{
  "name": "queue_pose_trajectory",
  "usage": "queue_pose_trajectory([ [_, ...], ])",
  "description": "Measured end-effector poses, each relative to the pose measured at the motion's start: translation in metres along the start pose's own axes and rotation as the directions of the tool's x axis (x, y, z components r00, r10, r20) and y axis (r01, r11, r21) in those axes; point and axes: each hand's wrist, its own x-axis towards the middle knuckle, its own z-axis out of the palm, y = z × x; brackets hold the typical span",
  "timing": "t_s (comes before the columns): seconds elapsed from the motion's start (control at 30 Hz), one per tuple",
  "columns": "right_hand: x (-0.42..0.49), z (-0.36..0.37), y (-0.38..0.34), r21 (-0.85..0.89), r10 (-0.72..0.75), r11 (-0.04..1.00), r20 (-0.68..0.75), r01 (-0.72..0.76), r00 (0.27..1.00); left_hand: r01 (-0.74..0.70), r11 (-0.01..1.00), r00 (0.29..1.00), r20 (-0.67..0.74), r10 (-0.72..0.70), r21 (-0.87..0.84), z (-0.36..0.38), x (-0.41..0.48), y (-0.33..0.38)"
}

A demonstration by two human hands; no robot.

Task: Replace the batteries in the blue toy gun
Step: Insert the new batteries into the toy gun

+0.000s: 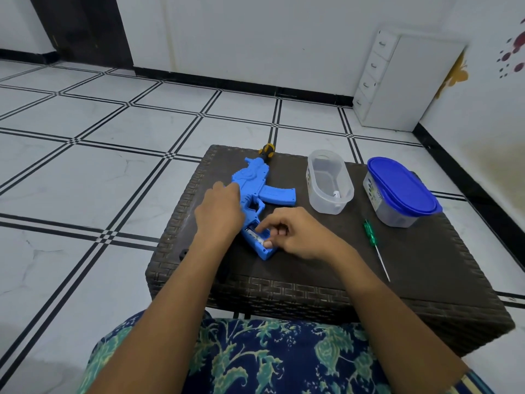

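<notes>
The blue toy gun (257, 186) lies flat on the dark woven table (412, 280), muzzle away from me. Its grip points toward me with the battery compartment uncovered, and a battery (255, 236) shows inside. My left hand (220, 211) rests on the gun's body and holds it down with the fingers laid along it. My right hand (295, 233) hovers over the grip with curled fingers, its thumb and forefinger at the battery in the compartment. Part of the grip is hidden under both hands.
A green-handled screwdriver (375, 245) lies right of my right hand. An uncovered clear plastic tub (329, 182) and a tub with a blue lid (402, 189) stand at the back right. A yellow-black tool handle (267, 151) pokes out behind the gun's muzzle. Tiled floor surrounds the table.
</notes>
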Motion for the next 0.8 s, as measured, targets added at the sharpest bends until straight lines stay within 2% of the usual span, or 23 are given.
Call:
queue_pose_trajectory([
  [0.1, -0.002, 0.002, 0.0, -0.031, -0.063, 0.998, -0.055, 0.061, 0.997, -0.009, 1.0, 1.0, -0.014, 0.009, -0.003, 0.001, 0.0, 0.0],
  [0.17, -0.002, 0.004, -0.002, -0.033, -0.051, 0.998, -0.082, 0.048, 0.995, -0.012, 1.0, 1.0, -0.017, 0.012, -0.003, 0.001, 0.0, -0.001],
  [0.3, 0.003, 0.011, -0.011, 0.016, -0.001, 1.0, -0.086, 0.003, 0.996, -0.019, 1.0, 0.999, -0.026, 0.019, -0.013, 0.003, 0.0, -0.002],
  [0.47, 0.006, 0.019, -0.019, 0.183, 0.125, 0.979, -0.185, -0.091, 0.975, -0.018, 1.0, 1.0, -0.021, 0.018, -0.019, 0.004, 0.002, -0.003],
  [0.53, 0.006, 0.017, -0.019, 0.181, 0.17, 0.974, -0.209, -0.132, 0.963, -0.014, 1.0, 1.0, -0.019, 0.014, -0.02, 0.004, 0.002, -0.003],
  [0.63, 0.001, 0.006, -0.017, 0.118, 0.219, 0.972, -0.161, -0.201, 0.962, -0.018, 0.999, 1.0, -0.022, 0.018, -0.029, 0.004, 0.002, -0.004],
  [0.7, -0.004, 0.0, -0.015, 0.142, 0.256, 0.961, -0.113, -0.239, 0.96, -0.018, 0.999, 1.0, -0.019, 0.017, -0.03, 0.004, 0.003, -0.004],
  [0.73, -0.005, -0.003, -0.013, 0.174, 0.269, 0.952, -0.087, -0.252, 0.959, -0.016, 0.999, 1.0, -0.015, 0.016, -0.027, 0.004, 0.003, -0.003],
  [0.8, -0.008, -0.008, -0.016, 0.376, 0.303, 0.888, -0.042, -0.266, 0.952, -0.009, 1.0, 1.0, -0.01, 0.009, -0.024, 0.004, 0.003, -0.003],
])
